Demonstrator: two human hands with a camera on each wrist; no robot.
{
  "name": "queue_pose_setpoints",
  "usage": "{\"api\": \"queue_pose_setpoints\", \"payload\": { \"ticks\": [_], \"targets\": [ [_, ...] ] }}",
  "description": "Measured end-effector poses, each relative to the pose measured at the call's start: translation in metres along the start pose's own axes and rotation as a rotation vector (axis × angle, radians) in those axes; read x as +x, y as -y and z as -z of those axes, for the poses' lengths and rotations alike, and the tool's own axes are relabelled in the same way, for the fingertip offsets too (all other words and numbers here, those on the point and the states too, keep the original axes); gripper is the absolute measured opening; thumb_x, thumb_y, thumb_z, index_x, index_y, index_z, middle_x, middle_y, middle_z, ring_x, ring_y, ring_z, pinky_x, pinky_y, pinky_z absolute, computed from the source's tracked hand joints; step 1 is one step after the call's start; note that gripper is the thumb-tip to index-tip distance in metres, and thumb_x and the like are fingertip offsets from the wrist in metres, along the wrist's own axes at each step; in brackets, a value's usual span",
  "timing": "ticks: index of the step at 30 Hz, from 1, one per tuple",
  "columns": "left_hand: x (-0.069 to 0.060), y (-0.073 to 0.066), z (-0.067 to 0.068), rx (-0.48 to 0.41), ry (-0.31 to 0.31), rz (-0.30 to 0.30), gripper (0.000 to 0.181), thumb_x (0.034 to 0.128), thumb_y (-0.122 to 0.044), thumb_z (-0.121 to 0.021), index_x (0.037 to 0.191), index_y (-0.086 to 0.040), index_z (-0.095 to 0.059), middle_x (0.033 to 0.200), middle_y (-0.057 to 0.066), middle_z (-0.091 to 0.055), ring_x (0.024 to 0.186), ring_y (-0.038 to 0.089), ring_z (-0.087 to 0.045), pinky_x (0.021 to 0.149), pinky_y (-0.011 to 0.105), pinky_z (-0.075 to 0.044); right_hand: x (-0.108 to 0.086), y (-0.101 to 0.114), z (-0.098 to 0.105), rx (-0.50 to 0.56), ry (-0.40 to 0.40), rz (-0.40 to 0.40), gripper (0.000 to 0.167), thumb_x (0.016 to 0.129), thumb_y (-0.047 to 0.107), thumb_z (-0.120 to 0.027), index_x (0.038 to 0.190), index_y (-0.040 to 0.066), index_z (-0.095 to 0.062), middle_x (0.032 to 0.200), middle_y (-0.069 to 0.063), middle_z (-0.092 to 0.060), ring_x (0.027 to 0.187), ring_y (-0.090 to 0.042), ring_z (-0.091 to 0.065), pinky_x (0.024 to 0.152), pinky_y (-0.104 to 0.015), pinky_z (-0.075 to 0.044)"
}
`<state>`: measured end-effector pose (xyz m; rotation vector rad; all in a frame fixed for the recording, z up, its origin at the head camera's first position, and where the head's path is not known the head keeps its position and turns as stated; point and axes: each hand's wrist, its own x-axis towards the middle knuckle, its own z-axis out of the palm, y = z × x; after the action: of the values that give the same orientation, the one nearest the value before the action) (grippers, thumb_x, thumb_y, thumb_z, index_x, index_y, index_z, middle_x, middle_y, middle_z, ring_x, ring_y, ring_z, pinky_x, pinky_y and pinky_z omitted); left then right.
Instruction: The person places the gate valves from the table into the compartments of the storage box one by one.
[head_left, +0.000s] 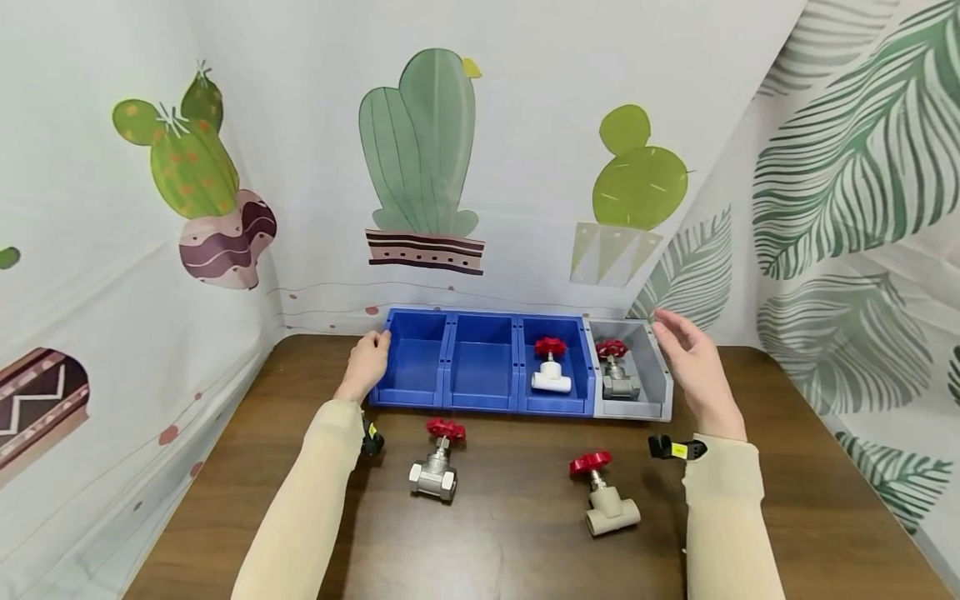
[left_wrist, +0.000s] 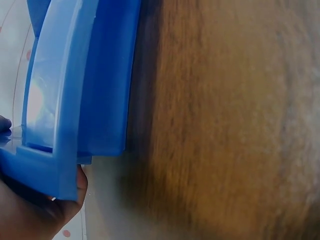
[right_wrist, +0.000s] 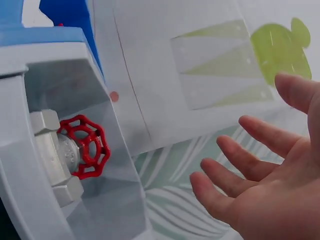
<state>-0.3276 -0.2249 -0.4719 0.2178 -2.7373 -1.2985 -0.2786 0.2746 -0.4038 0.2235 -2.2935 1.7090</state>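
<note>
Three blue bins (head_left: 483,402) and a grey bin (head_left: 633,409) stand joined in a row. My left hand (head_left: 367,363) grips the left side wall of the leftmost blue bin (left_wrist: 70,100), fingers over its rim and thumb against it. Beside the grey bin's right wall is my right hand (head_left: 697,371), its fingers spread and holding nothing in the right wrist view. A metal valve (right_wrist: 52,157) with a red handwheel (right_wrist: 86,146) lies in the grey bin. The third blue bin holds a white valve (head_left: 551,377); the other two blue bins hold nothing.
On the brown table (head_left: 510,500), a metal valve (head_left: 433,477) with a red handwheel lies in front of the bins at left, and a beige valve (head_left: 611,510) at right. A patterned curtain (head_left: 532,150) hangs behind the table.
</note>
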Motion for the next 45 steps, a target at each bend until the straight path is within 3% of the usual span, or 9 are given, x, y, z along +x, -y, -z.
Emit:
{"api": "queue_pose_setpoints", "payload": {
  "ticks": [3,5,13,19,28,33,45],
  "targets": [
    [-0.001,0.000,0.000,-0.011,0.004,0.000,0.042,0.1062,-0.042,-0.033,0.094,-0.005,-0.050,0.079,0.009,-0.045,0.074,0.029,-0.047,0.065,0.036,-0.036,0.002,-0.005,0.003,0.111,-0.009,-0.026,0.049,0.101,0.028,-0.056,0.138,-0.003,-0.049,0.128,-0.006,-0.052,0.118,-0.012,-0.047,0.088,-0.014,-0.043],
    [-0.001,0.000,0.000,-0.014,0.003,-0.003,0.042,0.1061,-0.043,-0.034,0.094,-0.006,-0.049,0.079,0.009,-0.045,0.073,0.028,-0.046,0.064,0.035,-0.036,0.002,-0.009,0.004,0.126,-0.015,-0.038,0.046,0.101,0.028,-0.056,0.136,-0.001,-0.051,0.122,0.003,-0.053,0.116,-0.012,-0.047,0.085,-0.014,-0.044],
    [-0.007,-0.001,-0.002,-0.024,-0.010,0.013,0.042,0.1062,-0.043,-0.034,0.093,-0.006,-0.049,0.077,0.008,-0.044,0.071,0.027,-0.045,0.063,0.035,-0.035,0.004,-0.022,0.015,0.109,-0.072,-0.126,0.011,0.100,0.028,-0.057,0.106,0.020,-0.063,0.102,0.008,-0.058,0.094,-0.006,-0.054,0.072,-0.015,-0.049],
    [-0.003,-0.001,-0.005,-0.027,-0.011,0.000,0.042,0.1059,-0.043,-0.035,0.092,-0.007,-0.049,0.077,0.008,-0.044,0.071,0.027,-0.045,0.063,0.035,-0.036,0.007,-0.030,0.026,-0.001,-0.081,-0.172,0.011,0.100,0.034,-0.055,0.106,0.024,-0.060,0.100,0.013,-0.056,0.085,-0.003,-0.056,0.068,-0.017,-0.048],
    [-0.002,-0.001,-0.006,-0.029,-0.021,0.001,0.040,0.1060,-0.041,-0.036,0.090,-0.007,-0.049,0.076,0.008,-0.044,0.069,0.027,-0.045,0.062,0.035,-0.036,0.012,-0.051,0.020,-0.033,-0.099,-0.217,0.024,0.100,0.021,-0.055,0.114,0.001,-0.056,0.090,0.010,-0.055,0.078,-0.005,-0.055,0.064,-0.018,-0.046],
    [-0.001,-0.001,-0.006,-0.027,-0.014,-0.005,0.040,0.1060,-0.042,-0.036,0.091,-0.007,-0.049,0.076,0.008,-0.044,0.069,0.027,-0.045,0.062,0.035,-0.036,0.016,-0.060,0.012,-0.150,-0.146,-0.214,0.032,0.099,0.020,-0.057,0.116,-0.006,-0.057,0.084,0.006,-0.052,0.075,-0.006,-0.048,0.062,-0.018,-0.040],
    [-0.001,0.001,-0.003,-0.005,-0.032,0.001,0.040,0.1060,-0.041,-0.036,0.091,-0.006,-0.050,0.078,0.009,-0.045,0.074,0.029,-0.048,0.065,0.036,-0.036,0.016,-0.070,0.007,-0.296,-0.118,-0.313,0.040,0.100,0.026,-0.055,0.124,-0.006,-0.062,0.107,-0.012,-0.058,0.085,-0.011,-0.049,0.068,-0.021,-0.041]
  ]
}}
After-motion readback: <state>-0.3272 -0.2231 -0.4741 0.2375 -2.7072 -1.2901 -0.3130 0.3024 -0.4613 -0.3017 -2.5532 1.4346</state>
